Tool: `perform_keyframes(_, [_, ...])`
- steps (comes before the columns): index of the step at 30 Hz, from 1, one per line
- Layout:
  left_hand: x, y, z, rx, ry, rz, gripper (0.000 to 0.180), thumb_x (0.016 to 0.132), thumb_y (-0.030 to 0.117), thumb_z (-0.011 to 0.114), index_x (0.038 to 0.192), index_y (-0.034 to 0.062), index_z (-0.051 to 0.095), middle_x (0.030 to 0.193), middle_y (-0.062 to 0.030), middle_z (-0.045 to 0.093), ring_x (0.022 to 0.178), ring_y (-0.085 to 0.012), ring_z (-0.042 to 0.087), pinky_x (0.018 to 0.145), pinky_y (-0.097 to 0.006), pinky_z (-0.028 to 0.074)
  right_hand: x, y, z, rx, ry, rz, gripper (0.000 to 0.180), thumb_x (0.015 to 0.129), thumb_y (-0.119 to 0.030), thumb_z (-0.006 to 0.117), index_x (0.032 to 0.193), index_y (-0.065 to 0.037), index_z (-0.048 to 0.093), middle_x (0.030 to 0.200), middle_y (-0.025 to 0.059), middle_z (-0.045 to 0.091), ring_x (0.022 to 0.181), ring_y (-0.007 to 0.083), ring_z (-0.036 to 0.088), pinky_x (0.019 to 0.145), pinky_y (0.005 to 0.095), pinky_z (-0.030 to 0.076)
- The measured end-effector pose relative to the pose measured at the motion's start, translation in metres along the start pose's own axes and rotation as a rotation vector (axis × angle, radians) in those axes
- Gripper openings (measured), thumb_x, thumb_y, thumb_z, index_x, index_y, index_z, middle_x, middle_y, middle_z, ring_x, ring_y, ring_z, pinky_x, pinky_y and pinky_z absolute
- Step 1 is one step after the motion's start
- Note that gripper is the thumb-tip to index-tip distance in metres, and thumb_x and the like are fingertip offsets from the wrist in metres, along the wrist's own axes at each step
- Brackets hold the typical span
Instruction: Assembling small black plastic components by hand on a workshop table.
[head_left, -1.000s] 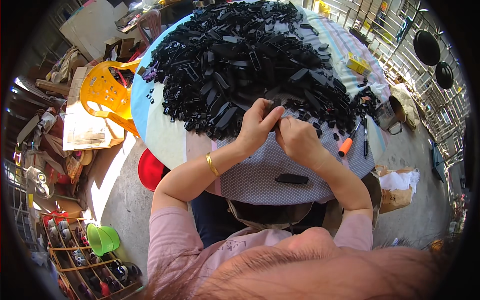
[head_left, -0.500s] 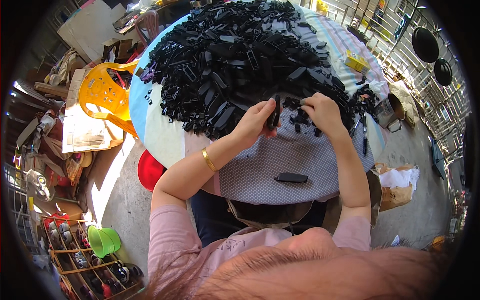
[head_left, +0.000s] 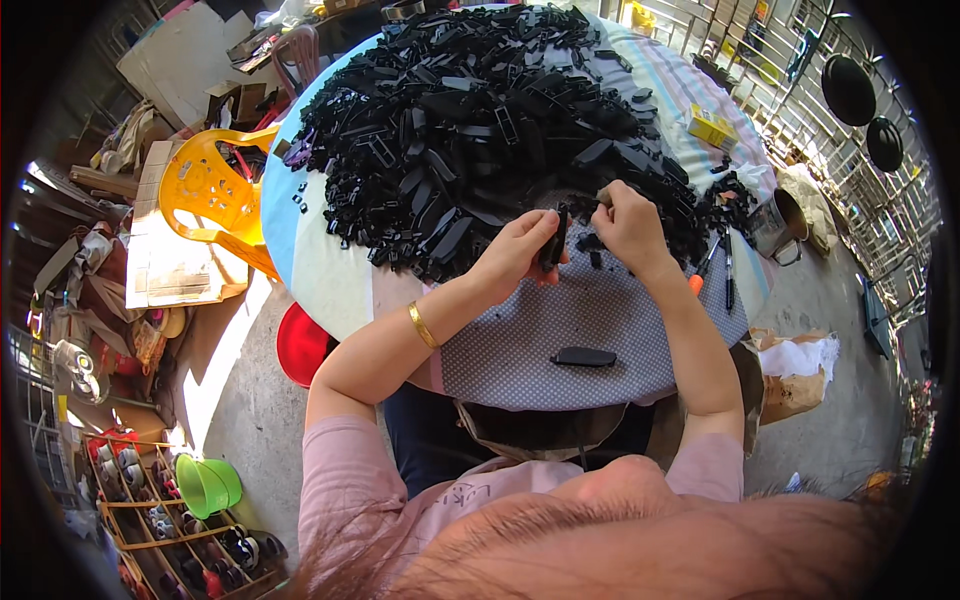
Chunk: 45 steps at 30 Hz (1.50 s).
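My left hand is closed around a slim black plastic part, held on edge over the near side of the table. Close beside it on the right, the fingers of my right hand are pinched together; whatever lies between them is too small to make out. Just beyond both hands spreads a big heap of black plastic parts, long curved pieces mixed with small clips. A single long black piece lies apart on the dotted cloth, nearer to me.
A yellow box, a metal mug and a pen are on the right part of the table. An orange-handled tool lies by my right forearm. A yellow chair and red stool stand to the left.
My right hand has drawn slightly left and turned, its fingers nearer the part in my left hand. The part now stands more upright. The orange handle has come into sight beside my right forearm.
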<state>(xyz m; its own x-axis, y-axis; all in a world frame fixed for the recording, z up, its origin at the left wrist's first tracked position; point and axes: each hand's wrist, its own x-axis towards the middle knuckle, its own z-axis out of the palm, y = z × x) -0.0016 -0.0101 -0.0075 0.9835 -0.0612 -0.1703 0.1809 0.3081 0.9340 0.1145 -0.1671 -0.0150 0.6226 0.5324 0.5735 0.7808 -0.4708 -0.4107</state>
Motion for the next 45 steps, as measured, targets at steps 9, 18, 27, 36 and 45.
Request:
perform_keyframes(9, [0.001, -0.002, 0.004, 0.165, 0.047, 0.013, 0.035, 0.094, 0.033, 0.043, 0.116, 0.0059, 0.045, 0.074, -0.0043, 0.058, 0.052, -0.0105, 0.055, 0.044, -0.020, 0.042, -0.008, -0.037, -0.012, 0.555, -0.049, 0.088, 0.010, 0.073, -0.004, 0.060, 0.079, 0.002, 0.053, 0.065, 0.0107, 0.057, 0.055, 0.0153, 0.056, 0.051, 0.0277, 0.044])
perform_keyframes(18, [-0.003, -0.005, 0.011, 0.345, 0.150, 0.206, 0.030, 0.093, 0.027, 0.046, 0.110, 0.0022, 0.051, 0.070, -0.0010, 0.054, 0.051, -0.0070, 0.051, 0.044, -0.019, 0.043, -0.015, -0.046, -0.013, 0.213, 0.070, -0.220, 0.009, 0.075, -0.002, 0.060, 0.082, 0.002, 0.056, 0.074, 0.0142, 0.057, 0.067, 0.0319, 0.057, 0.058, 0.0360, 0.047])
perform_keyframes(27, [-0.003, -0.014, 0.013, 0.555, 0.359, 0.428, 0.025, 0.093, 0.022, 0.045, 0.101, -0.0007, 0.052, 0.066, -0.0123, 0.054, 0.057, -0.0207, 0.056, 0.053, -0.031, 0.046, -0.017, -0.050, -0.005, 0.053, 0.100, -0.307, 0.006, 0.080, -0.003, 0.055, 0.082, 0.000, 0.051, 0.073, 0.0140, 0.053, 0.065, 0.0303, 0.055, 0.056, 0.0351, 0.046])
perform_keyframes(36, [-0.006, 0.005, 0.010, 0.819, 0.249, 0.405, 0.023, 0.089, 0.019, 0.048, 0.086, -0.0031, 0.056, 0.069, -0.0207, 0.057, 0.062, -0.0351, 0.055, 0.057, -0.038, 0.043, -0.021, -0.034, -0.007, -0.201, -0.225, -0.441, 0.009, 0.079, -0.009, 0.051, 0.076, -0.002, 0.046, 0.070, 0.0117, 0.051, 0.060, 0.0260, 0.055, 0.054, 0.0329, 0.047])
perform_keyframes(45, [-0.011, 0.004, 0.018, 0.901, 0.306, 0.435, 0.022, 0.087, 0.017, 0.049, 0.085, -0.0032, 0.056, 0.067, -0.0210, 0.056, 0.060, -0.0354, 0.054, 0.056, -0.038, 0.043, -0.026, -0.042, -0.007, 0.018, -0.210, -0.388, 0.007, 0.080, -0.004, 0.050, 0.078, 0.001, 0.046, 0.070, 0.0162, 0.050, 0.061, 0.0317, 0.054, 0.053, 0.0373, 0.045])
